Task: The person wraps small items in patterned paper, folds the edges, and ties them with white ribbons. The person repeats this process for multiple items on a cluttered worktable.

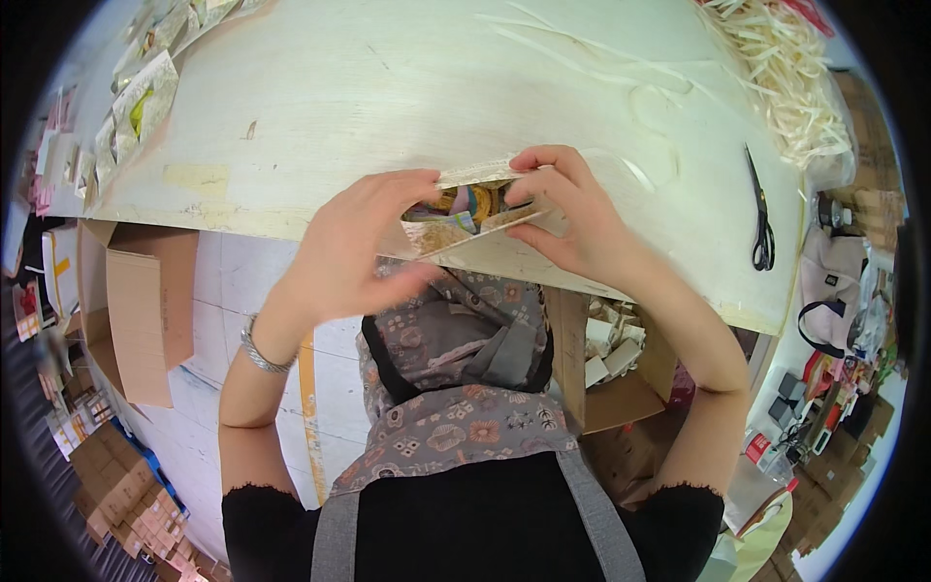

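Observation:
A small patterned gift box is held tilted between my two hands at the near edge of the table. Its top is open, and colourful folded or wrapped contents show inside in yellow, purple and green; what they are is not clear. My left hand wraps the box's left end, fingers on the far rim and the thumb blurred below the near side. On the right end, my right hand has its fingers at the far rim and inside the opening, with the thumb by the near flap.
Black scissors lie on the white table at right. Shredded paper filler is heaped at the far right; patterned open boxes line the far left. Below the edge stand an open carton and a carton of small boxes.

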`<state>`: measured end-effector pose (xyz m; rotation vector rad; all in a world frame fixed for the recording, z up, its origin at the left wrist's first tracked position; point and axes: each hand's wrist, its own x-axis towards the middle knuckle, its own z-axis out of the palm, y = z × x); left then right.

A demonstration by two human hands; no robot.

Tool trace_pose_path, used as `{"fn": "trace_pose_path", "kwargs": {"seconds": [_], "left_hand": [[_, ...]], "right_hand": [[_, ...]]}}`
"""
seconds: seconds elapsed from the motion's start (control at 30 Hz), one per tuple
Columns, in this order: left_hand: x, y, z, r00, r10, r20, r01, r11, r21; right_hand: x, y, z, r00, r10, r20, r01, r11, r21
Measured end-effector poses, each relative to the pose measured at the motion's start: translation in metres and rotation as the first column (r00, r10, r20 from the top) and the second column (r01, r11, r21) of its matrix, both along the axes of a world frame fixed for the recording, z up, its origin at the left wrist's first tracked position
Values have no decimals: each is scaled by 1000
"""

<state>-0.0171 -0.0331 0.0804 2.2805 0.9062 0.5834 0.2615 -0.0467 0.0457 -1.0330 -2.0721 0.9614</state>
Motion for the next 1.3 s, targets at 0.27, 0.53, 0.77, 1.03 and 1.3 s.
{"fn": "trace_pose_path", "kwargs": {"seconds": [0.27, 0.53, 0.77, 1.03, 1.3], "left_hand": [[19, -4, -5, 958, 176, -225, -186, 982, -24], [9, 3, -13, 987, 112, -114, -121, 990, -74], [-28, -6, -33, 956, 216, 198, -127, 914, -385], [-17, -22, -19, 899, 384, -210, -347, 918, 194], [29, -34, -16, 674, 672, -307, -591, 740, 320]], "right_hand": [[-15, 6, -10, 983, -160, -85, 123, 934, -337], [-23, -6, -15, 984, -152, -92, 158, 985, 65], [-42, -26, -11, 947, -103, -303, 93, 995, -47], [-18, -3, -14, 971, -188, 151, 146, 957, 251], [-22, 15, -37, 904, -344, 253, 249, 906, 343]]}}
